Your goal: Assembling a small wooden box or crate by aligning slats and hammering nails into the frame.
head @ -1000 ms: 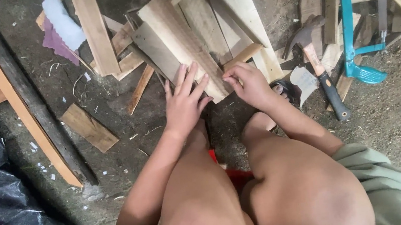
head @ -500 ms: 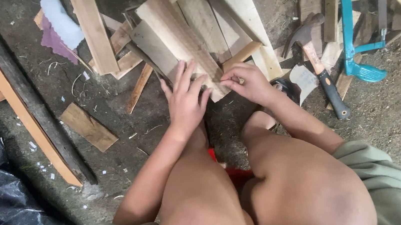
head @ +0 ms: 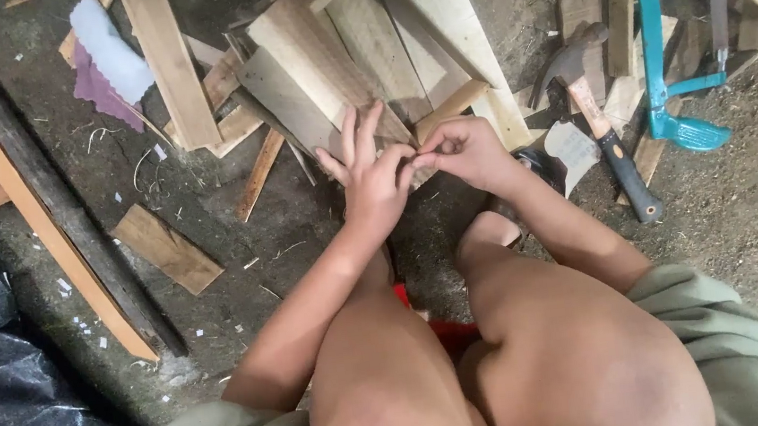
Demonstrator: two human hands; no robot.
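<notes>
My left hand (head: 371, 181) lies on the near end of a pale wooden plank (head: 314, 59), three fingers spread and the forefinger bent toward the thumb. My right hand (head: 465, 151) is curled beside it, fingertips pinched together and touching the left forefinger over the plank's end. Whatever sits in the pinch is too small to make out. The plank rests on a pile of other boards (head: 397, 40). My bare knees fill the bottom of the view.
A hammer with a black grip (head: 603, 135) lies just right of my right hand, and a teal-framed saw (head: 654, 39) beyond it. A long batten (head: 25, 196) slants at left, above a black plastic sheet (head: 1, 399). A small offcut (head: 166, 249) and a purple-white rag (head: 101, 69) lie on the dirt floor.
My left hand has slid right along the plank's end and bent its forefinger. My right hand has closed into a pinch and the two hands' fingertips have come together.
</notes>
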